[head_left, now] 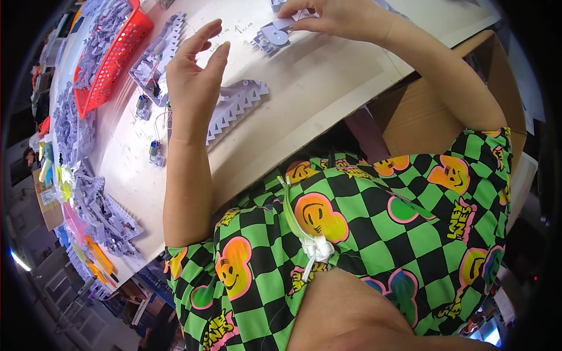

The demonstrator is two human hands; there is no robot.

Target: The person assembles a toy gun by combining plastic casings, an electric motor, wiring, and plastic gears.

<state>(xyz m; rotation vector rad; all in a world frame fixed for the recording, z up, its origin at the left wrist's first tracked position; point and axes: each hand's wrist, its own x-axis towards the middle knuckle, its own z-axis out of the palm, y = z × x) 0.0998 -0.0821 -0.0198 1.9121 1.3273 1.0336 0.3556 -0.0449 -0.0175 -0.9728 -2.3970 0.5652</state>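
Note:
My left hand [196, 79] is raised over the white table, its thumb and fingers apart with nothing between them. Just beyond its wrist lies a grey plastic part with a toothed edge [243, 105], partly hidden by my forearm. At the top of the view, my right hand [336, 19] pinches a small flat grey plastic piece [284, 24] between thumb and fingertips. Directly below that piece sits a grey plastic part with a rounded end [273, 37]. Whether the two touch, I cannot tell.
Left of my hand lie a toothed grey assembly with wires [153, 67] and small wired motors [156, 153]. A red perforated basket [111, 70] holds grey parts; more grey parts [73, 128] pile along the far left. Near the table's right edge stands a cardboard box [433, 108].

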